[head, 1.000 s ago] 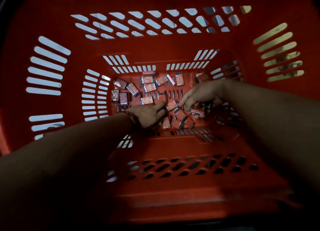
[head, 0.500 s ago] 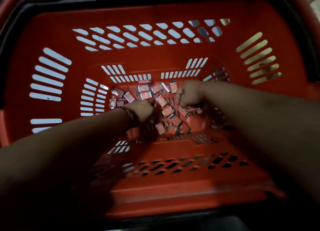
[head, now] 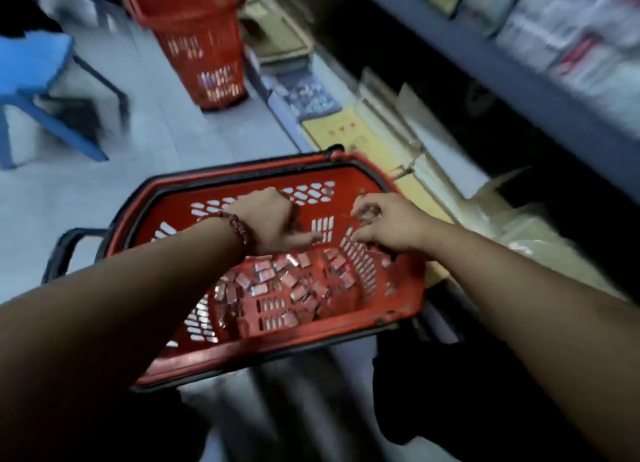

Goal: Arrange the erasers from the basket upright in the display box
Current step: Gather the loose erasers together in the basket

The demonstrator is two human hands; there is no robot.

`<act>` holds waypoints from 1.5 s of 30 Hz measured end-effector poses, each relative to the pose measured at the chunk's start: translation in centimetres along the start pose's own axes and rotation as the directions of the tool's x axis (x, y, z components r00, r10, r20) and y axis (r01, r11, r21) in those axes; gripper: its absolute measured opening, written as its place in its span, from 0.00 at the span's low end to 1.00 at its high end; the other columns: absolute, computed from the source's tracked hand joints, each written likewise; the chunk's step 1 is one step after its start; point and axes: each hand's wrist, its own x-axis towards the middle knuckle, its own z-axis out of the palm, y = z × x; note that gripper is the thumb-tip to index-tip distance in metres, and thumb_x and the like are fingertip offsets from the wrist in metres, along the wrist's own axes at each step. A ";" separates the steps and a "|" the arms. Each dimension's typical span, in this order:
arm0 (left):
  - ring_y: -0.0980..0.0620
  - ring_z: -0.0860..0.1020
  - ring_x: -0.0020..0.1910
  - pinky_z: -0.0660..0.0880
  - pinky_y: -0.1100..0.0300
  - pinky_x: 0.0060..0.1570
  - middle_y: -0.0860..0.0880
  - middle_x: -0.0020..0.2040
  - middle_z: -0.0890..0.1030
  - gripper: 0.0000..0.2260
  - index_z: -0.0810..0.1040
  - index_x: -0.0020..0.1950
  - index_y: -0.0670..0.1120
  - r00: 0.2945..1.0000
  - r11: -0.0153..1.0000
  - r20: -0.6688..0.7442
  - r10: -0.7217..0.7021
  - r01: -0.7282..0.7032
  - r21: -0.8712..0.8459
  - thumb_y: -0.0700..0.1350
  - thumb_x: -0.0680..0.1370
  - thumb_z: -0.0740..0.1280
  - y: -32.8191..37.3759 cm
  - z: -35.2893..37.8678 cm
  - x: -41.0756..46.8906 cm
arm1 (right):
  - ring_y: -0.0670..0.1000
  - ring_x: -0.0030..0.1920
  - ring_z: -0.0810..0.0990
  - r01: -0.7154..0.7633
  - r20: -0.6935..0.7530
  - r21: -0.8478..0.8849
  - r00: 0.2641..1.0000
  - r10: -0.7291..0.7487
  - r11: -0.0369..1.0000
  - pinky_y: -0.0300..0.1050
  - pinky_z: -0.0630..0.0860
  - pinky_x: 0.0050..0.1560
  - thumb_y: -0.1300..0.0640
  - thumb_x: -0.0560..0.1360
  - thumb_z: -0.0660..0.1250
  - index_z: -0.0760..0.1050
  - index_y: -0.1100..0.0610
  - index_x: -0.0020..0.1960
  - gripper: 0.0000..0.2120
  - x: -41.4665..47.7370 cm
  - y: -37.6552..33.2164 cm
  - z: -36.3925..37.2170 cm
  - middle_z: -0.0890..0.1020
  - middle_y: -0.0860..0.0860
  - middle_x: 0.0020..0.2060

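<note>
The right hand is raised above the far right part of the red basket, its fingers curled around a small bunch of erasers, which glint between fingertips and palm. The left hand, a bead bracelet at its wrist, hangs just to the left of it, fingers bent down and mostly closed; whether it holds anything I cannot tell, since blur and its own back hide the palm. Below and nearer than both hands, the loose erasers lie scattered flat on the basket floor, pointing every way, so each would need turning on end before it stands upright. The display box is not to be made out here; the shelf with blurred stock runs along the right and far side, nearest the right hand, so the box probably lies that way. Stacked paper goods on the floor crowd the basket's right rim. Far left stand a blue chair and a second red basket, well apart from the work.
</note>
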 end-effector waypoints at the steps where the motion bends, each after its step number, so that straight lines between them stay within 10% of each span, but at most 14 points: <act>1: 0.40 0.79 0.37 0.71 0.56 0.35 0.43 0.36 0.80 0.30 0.70 0.33 0.46 0.998 1.000 -0.062 0.026 -0.026 -0.007 0.73 0.73 0.55 1.3 -2.0 0.4 | 0.43 0.28 0.77 -0.021 -0.066 0.061 0.998 0.025 0.998 0.48 0.78 0.35 0.59 0.68 0.79 0.79 0.54 0.52 0.15 -2.0 -0.1 -1.6 0.79 0.49 0.39; 7: 0.39 0.78 0.36 0.72 0.54 0.37 0.47 0.34 0.72 0.22 0.75 0.34 0.45 0.908 0.965 -0.356 0.223 -0.256 -0.049 0.63 0.70 0.58 11.6 -12.2 4.8 | 0.62 0.29 0.82 0.056 -0.370 0.422 0.922 0.115 0.905 0.51 0.78 0.23 0.67 0.71 0.73 0.74 0.59 0.52 0.13 -14.5 -1.1 -10.7 0.80 0.54 0.40; 15: 0.49 0.75 0.32 0.62 0.57 0.34 0.46 0.31 0.77 0.16 0.75 0.33 0.44 0.747 0.848 -0.648 0.150 -0.434 -0.304 0.56 0.72 0.68 30.7 -20.5 7.7 | 0.56 0.32 0.85 0.228 -0.764 0.334 0.634 0.121 0.915 0.48 0.79 0.22 0.60 0.72 0.76 0.76 0.49 0.51 0.12 -30.9 1.9 -20.4 0.84 0.51 0.42; 21: 0.51 0.73 0.30 0.78 0.43 0.37 0.48 0.27 0.72 0.24 0.70 0.34 0.41 0.925 0.425 -0.380 -0.023 -0.335 -0.841 0.62 0.73 0.66 42.5 -18.2 9.5 | 0.55 0.26 0.80 0.180 -0.792 0.565 0.391 0.469 0.805 0.52 0.79 0.25 0.59 0.75 0.73 0.78 0.64 0.44 0.08 -33.1 9.0 -23.2 0.80 0.57 0.32; 28: 0.45 0.75 0.37 0.77 0.32 0.47 0.43 0.35 0.74 0.18 0.71 0.35 0.46 0.989 0.137 -0.131 -0.073 -0.120 -0.983 0.61 0.69 0.65 46.4 -15.2 11.4 | 0.56 0.25 0.76 0.246 -0.705 0.696 0.412 0.577 0.675 0.53 0.78 0.28 0.56 0.79 0.68 0.71 0.61 0.37 0.15 -30.6 11.1 -22.6 0.75 0.61 0.30; 33: 0.45 0.79 0.41 0.74 0.49 0.46 0.45 0.39 0.80 0.14 0.77 0.38 0.47 0.996 0.216 -0.087 0.026 -0.091 -0.972 0.55 0.77 0.66 47.2 -15.7 10.8 | 0.57 0.39 0.79 0.182 -0.704 0.695 0.371 0.606 0.696 0.50 0.74 0.36 0.50 0.79 0.66 0.70 0.57 0.36 0.16 -29.9 12.2 -22.6 0.76 0.54 0.33; 37: 0.44 0.83 0.44 0.78 0.51 0.50 0.43 0.41 0.86 0.21 0.82 0.42 0.46 0.994 0.066 0.063 0.089 0.057 -0.996 0.56 0.84 0.57 47.3 -16.3 10.9 | 0.63 0.44 0.84 0.189 -0.616 0.774 0.447 0.649 0.604 0.67 0.81 0.47 0.43 0.69 0.62 0.77 0.61 0.42 0.20 -30.4 12.5 -23.2 0.84 0.62 0.42; 45: 0.37 0.84 0.57 0.77 0.45 0.66 0.33 0.53 0.85 0.28 0.80 0.62 0.40 0.973 0.013 0.091 0.211 0.090 -0.996 0.58 0.86 0.47 46.3 -16.2 11.8 | 0.56 0.39 0.71 0.203 -0.646 0.746 0.450 0.616 0.634 0.53 0.67 0.41 0.54 0.77 0.57 0.71 0.55 0.46 0.06 -32.0 13.2 -23.4 0.72 0.56 0.39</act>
